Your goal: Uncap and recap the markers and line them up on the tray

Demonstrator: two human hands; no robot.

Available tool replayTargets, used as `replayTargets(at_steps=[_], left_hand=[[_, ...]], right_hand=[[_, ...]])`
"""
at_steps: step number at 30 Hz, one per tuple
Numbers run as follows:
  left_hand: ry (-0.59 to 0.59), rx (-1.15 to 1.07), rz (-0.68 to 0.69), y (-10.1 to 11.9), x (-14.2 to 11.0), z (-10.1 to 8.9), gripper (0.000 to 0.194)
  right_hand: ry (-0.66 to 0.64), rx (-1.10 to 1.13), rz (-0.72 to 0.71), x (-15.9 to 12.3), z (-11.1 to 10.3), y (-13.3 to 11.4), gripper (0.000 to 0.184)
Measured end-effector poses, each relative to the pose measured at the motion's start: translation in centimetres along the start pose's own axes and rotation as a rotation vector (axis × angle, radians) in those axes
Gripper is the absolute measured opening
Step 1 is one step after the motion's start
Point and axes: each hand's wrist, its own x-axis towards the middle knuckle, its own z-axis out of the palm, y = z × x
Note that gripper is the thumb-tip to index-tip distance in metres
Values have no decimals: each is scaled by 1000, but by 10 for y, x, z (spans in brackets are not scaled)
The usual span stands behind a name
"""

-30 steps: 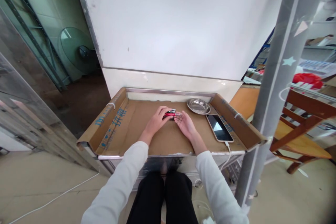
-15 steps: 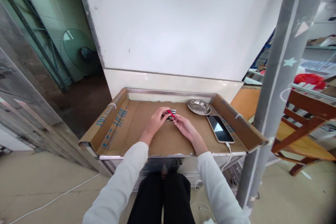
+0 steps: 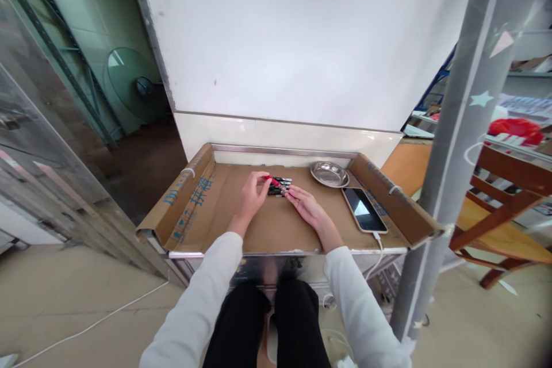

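Note:
Above the cardboard, a slim red pen (image 3: 275,182) with a partly clear or pale barrel slants between my two hands. My left hand (image 3: 253,192) pinches its upper left red end. At the lower right end, my right hand (image 3: 305,207) grips it between thumb and fingers. Whether the pen is in one piece or parted into cap and barrel is too small to make out. Just behind it lie several black pens (image 3: 282,180) side by side, partly covered by the red pen and my fingers.
A cardboard-lined table (image 3: 228,213) has raised side flaps. At its back right sits a round metal dish (image 3: 330,175); in front of that lies a phone (image 3: 364,210) with a white cable (image 3: 379,250). A grey post (image 3: 452,126) and a wooden chair (image 3: 504,207) stand on the right.
My left hand has shifted a little left and away from my right hand. More of the red pen's length shows between them, and the black pens are less covered.

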Motion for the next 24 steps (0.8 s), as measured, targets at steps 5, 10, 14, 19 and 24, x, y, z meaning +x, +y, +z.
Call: replayTargets(at_steps=[5, 10, 14, 19, 24], left_hand=[[-105, -10, -24, 8, -1, -4, 14], [-496, -20, -70, 11, -6, -9, 11], [-725, 85, 25, 11, -9, -9, 12], [-698, 214, 40, 6, -8, -10, 11], [-628, 264, 42, 2, -9, -11, 10]], right_hand=[[57, -23, -91, 1, -5, 2, 20], [287, -191, -406, 7, -16, 3, 25], [291, -525, -573, 4, -14, 2, 17], [26, -753, -533, -7, -3, 7, 7], [-93, -1004, -509, -11, 2, 9, 8]])
